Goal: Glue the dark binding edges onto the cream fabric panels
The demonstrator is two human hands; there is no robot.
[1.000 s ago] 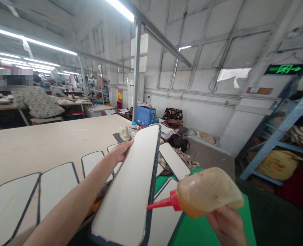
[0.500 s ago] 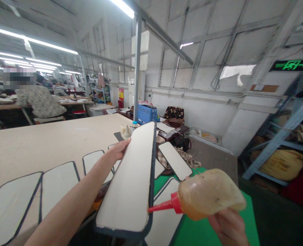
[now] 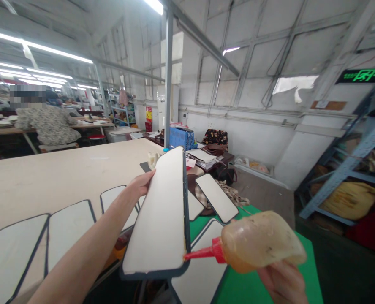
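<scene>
Red-nozzled squeeze bottle (image 3: 260,238), wrapped by the right hand (image 3: 284,276), could blot the dark-edged panel (image 3: 162,211) if overpressed at its lower corner; the left hand (image 3: 141,183) pinches the panel's side near the tabletop (image 3: 63,179).

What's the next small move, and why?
Probably ease the bottle in the right hand so its red nozzle rounds the held panel's near right corner: the tip sits at the edge beside that corner, a yellowish trace shows just above it, and the left hand grips the opposite edge.
</scene>
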